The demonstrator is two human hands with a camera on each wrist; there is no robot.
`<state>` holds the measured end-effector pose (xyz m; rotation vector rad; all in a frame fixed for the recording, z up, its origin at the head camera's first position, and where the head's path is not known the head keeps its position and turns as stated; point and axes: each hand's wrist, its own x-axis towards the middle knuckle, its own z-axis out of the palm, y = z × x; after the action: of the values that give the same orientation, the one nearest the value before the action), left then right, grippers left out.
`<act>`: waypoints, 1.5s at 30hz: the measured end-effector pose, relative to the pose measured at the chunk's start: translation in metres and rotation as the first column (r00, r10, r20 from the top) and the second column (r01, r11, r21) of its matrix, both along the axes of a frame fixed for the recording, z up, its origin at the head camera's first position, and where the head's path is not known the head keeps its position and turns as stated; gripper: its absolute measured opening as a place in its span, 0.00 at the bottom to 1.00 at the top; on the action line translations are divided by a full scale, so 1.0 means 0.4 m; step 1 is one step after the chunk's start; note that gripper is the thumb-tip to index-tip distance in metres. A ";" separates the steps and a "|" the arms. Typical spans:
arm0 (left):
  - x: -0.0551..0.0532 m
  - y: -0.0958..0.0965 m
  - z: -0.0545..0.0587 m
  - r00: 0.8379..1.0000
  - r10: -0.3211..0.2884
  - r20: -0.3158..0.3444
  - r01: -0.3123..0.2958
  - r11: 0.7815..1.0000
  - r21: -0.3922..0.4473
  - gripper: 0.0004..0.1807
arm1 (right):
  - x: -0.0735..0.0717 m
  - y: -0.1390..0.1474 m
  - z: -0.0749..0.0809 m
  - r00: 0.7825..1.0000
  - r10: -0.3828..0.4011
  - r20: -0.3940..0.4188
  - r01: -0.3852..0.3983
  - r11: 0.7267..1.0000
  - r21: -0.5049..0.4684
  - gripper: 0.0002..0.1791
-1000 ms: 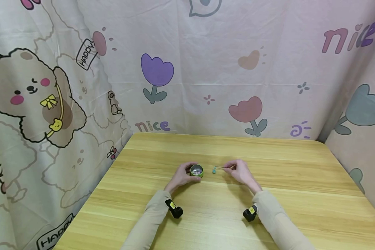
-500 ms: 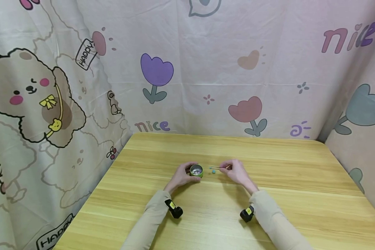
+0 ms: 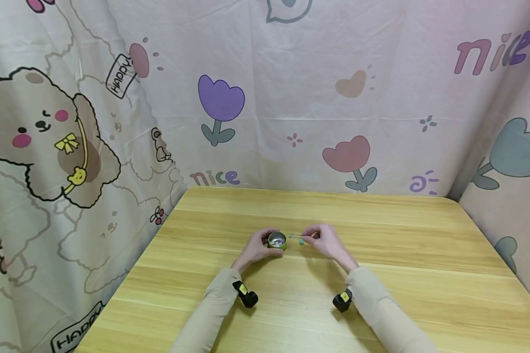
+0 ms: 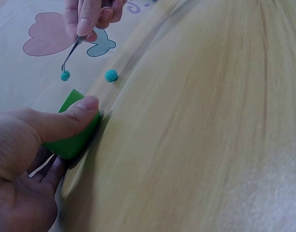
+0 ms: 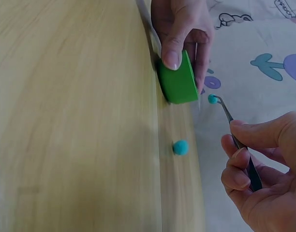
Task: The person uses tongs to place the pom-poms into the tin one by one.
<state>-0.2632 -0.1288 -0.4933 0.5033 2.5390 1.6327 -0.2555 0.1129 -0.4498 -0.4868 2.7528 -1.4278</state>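
Note:
My left hand grips a small round green tin, thumb on one side and fingers on the other. The tin stands on the table, its open top showing a silvery inside with several pale pieces in it. In my right hand are dark bent-tip tweezers, held between thumb and fingers. Their tips pinch a teal pompom in the air, just to the right of the tin in the head view. A second teal pompom lies on the table below the tweezers.
The wood-grain table runs back to a printed cloth hanging behind it. More of that cloth hangs at the left and right sides. A black wrist camera sits on each sleeve.
My right hand has moved left, bringing the tweezers and the pinched pompom up from beside the other pompom and closer to the tin. My left hand and the tin have stayed in place.

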 end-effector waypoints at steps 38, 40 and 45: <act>0.055 0.007 0.086 0.999 -0.035 -0.009 0.035 0.999 0.009 0.34 | -0.011 -0.047 -0.003 0.996 0.067 -0.065 -0.068 0.998 -0.013 0.07; 0.039 0.005 0.061 1.000 -0.027 -0.007 0.027 1.000 0.005 0.35 | -0.011 -0.047 -0.003 0.996 0.069 -0.062 -0.070 0.997 -0.014 0.07; 0.000 -0.002 0.002 1.000 -0.007 -0.004 0.007 1.000 -0.018 0.37 | -0.010 -0.047 -0.004 0.996 0.070 -0.060 -0.071 0.997 -0.014 0.07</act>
<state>-0.2631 -0.1296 -0.4925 0.5144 2.5499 1.6063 -0.2597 0.0942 -0.4514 -0.6298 2.7405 -1.4448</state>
